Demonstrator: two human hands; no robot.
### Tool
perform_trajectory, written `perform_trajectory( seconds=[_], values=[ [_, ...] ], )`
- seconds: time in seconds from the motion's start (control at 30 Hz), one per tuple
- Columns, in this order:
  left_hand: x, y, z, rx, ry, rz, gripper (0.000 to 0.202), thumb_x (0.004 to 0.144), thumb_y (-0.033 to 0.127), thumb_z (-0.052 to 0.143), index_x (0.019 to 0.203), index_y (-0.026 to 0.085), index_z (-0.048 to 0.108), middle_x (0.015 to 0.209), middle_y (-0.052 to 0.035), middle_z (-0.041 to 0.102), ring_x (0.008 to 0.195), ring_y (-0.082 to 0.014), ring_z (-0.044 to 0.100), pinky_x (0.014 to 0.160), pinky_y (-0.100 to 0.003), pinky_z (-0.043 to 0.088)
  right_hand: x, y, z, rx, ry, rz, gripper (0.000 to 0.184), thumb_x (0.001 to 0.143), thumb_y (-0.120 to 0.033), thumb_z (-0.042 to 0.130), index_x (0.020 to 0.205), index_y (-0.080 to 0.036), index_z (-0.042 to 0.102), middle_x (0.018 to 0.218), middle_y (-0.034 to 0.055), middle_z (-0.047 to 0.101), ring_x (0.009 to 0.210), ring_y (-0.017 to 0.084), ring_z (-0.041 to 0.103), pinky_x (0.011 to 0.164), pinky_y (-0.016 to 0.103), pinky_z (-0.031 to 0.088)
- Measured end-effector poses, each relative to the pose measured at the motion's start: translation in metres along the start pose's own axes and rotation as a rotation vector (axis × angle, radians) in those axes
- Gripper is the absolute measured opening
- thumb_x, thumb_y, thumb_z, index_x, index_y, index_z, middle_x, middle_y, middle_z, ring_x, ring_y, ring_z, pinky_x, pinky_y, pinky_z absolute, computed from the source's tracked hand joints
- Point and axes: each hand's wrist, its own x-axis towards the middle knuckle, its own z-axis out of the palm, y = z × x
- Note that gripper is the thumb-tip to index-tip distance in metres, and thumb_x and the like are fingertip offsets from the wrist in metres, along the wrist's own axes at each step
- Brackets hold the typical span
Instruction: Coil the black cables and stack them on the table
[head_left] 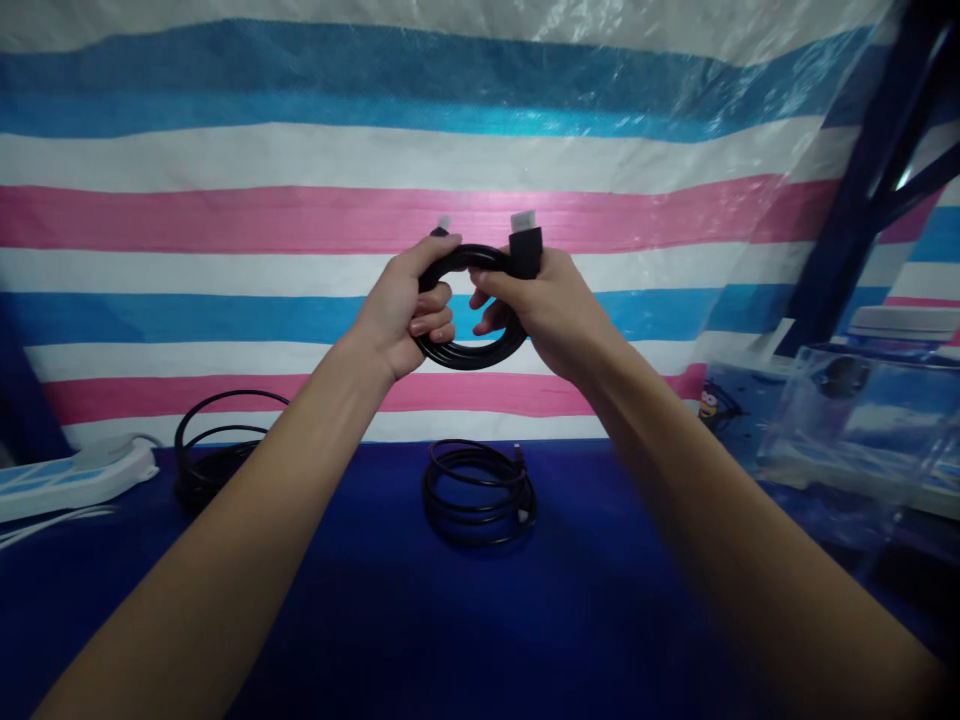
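Held up in front of the striped sheet is a coiled black cable (469,357), wound into a tight ring. My left hand (405,305) grips the ring's left side, fingers curled round it and thumb on top, with one plug end poking up beside the thumb. On the ring's right side, my right hand (544,300) is closed too. A black plug (526,250) with a pale tip, which looks like an HDMI connector, stands upright at that hand. Below, on the blue table, lies a second loosely coiled black cable (480,518), its small connectors at the right.
Another black cable coil (202,465) sits at the left, partly behind my left forearm. A white power strip (82,482) lies at the far left. Clear plastic containers (847,420) stand at the right. A striped sheet (300,220) hangs behind the blue table (450,630).
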Motion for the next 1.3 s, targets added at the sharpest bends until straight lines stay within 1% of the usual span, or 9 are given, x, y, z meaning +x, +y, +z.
perform_trajectory(
  seconds=[0.23, 0.37, 0.5, 0.63, 0.73, 0.9, 1.03, 1.2, 1.3],
  values=[
    [-0.004, -0.004, 0.0, 0.33, -0.039, 0.089, 0.02, 0.071, 0.024, 0.067, 0.063, 0.016, 0.05, 0.045, 0.007, 0.03, 0.029, -0.0002, 0.023, 0.027, -0.014, 0.015, -0.005, 0.004, -0.003, -0.115, -0.192, 0.095, 0.014, 0.075, -0.015, 0.056, 0.062, -0.014, 0.054, 0.043, -0.0012, 0.048, 0.036, 0.012, 0.049, 0.035, 0.023, 0.039],
    [-0.002, -0.01, 0.002, 0.161, -0.082, 0.195, 0.013, 0.071, 0.019, 0.067, 0.071, 0.014, 0.055, 0.055, 0.0047, 0.045, 0.034, -0.0001, 0.035, 0.031, -0.013, 0.027, 0.0, 0.012, 0.001, 0.158, 0.063, 0.154, 0.014, 0.072, -0.011, 0.058, 0.061, -0.015, 0.05, 0.038, -0.0073, 0.035, 0.032, 0.006, 0.033, 0.033, 0.021, 0.031],
    [-0.004, -0.012, 0.007, -0.041, -0.137, 0.196, 0.004, 0.076, 0.014, 0.059, 0.079, 0.013, 0.058, 0.079, 0.0011, 0.061, 0.049, -0.0039, 0.055, 0.053, -0.019, 0.048, 0.005, 0.014, 0.0, 0.312, 0.282, 0.185, 0.014, 0.07, -0.006, 0.055, 0.062, -0.015, 0.049, 0.038, -0.0101, 0.028, 0.033, 0.004, 0.028, 0.036, 0.019, 0.029],
    [-0.007, -0.01, 0.011, -0.091, -0.171, 0.059, 0.024, 0.084, 0.018, 0.05, 0.061, 0.016, 0.044, 0.046, 0.0093, 0.037, 0.029, -0.0009, 0.029, 0.038, -0.017, 0.035, 0.004, 0.009, -0.008, -0.051, 0.177, 0.118, 0.004, 0.071, -0.011, 0.054, 0.069, -0.013, 0.057, 0.041, -0.0057, 0.04, 0.037, 0.007, 0.04, 0.039, 0.021, 0.033],
    [-0.007, -0.008, 0.011, 0.003, -0.079, -0.01, 0.029, 0.08, 0.014, 0.052, 0.056, 0.017, 0.036, 0.039, 0.0106, 0.02, 0.029, -0.0013, 0.016, 0.034, -0.016, 0.026, 0.002, 0.003, -0.011, -0.358, 0.063, -0.032, 0.008, 0.067, -0.009, 0.056, 0.061, -0.013, 0.056, 0.047, -0.001, 0.05, 0.047, 0.01, 0.049, 0.044, 0.021, 0.035],
    [-0.006, -0.004, 0.009, 0.174, 0.165, 0.138, 0.021, 0.067, 0.004, 0.055, 0.06, 0.017, 0.04, 0.039, 0.0119, 0.018, 0.032, -0.0012, 0.015, 0.034, -0.017, 0.022, -0.003, -0.004, 0.001, 0.168, -0.041, 0.081, 0.014, 0.073, -0.009, 0.054, 0.062, -0.015, 0.048, 0.046, -0.0058, 0.041, 0.042, 0.006, 0.041, 0.047, 0.022, 0.039],
    [-0.013, -0.008, -0.017, 0.283, 0.244, 0.062, 0.019, 0.066, 0.007, 0.062, 0.067, 0.017, 0.045, 0.043, 0.0087, 0.036, 0.035, -0.0036, 0.034, 0.037, -0.018, 0.03, -0.007, 0.009, 0.029, 0.487, -0.011, 0.45, 0.02, 0.074, -0.008, 0.053, 0.059, -0.016, 0.042, 0.041, -0.0102, 0.026, 0.037, 0.003, 0.026, 0.042, 0.019, 0.033],
    [-0.038, -0.038, -0.078, 0.287, 0.37, -0.296, 0.011, 0.066, 0.003, 0.058, 0.065, 0.012, 0.051, 0.044, 0.0033, 0.045, 0.037, -0.005, 0.041, 0.038, -0.017, 0.032, -0.024, 0.051, 0.075, 0.478, -0.011, 0.713, 0.014, 0.068, -0.004, 0.053, 0.061, -0.013, 0.046, 0.046, -0.0038, 0.041, 0.043, 0.006, 0.041, 0.045, 0.021, 0.035],
    [-0.049, -0.058, -0.095, 0.252, 0.384, -0.395, 0.006, 0.067, 0.005, 0.058, 0.071, 0.009, 0.056, 0.05, 0.0002, 0.051, 0.04, -0.0061, 0.045, 0.041, -0.019, 0.037, -0.031, 0.065, 0.084, 0.471, -0.034, 0.78, 0.009, 0.065, -0.004, 0.054, 0.062, -0.011, 0.05, 0.049, -0.001, 0.046, 0.043, 0.008, 0.043, 0.043, 0.022, 0.034]
  ],
)
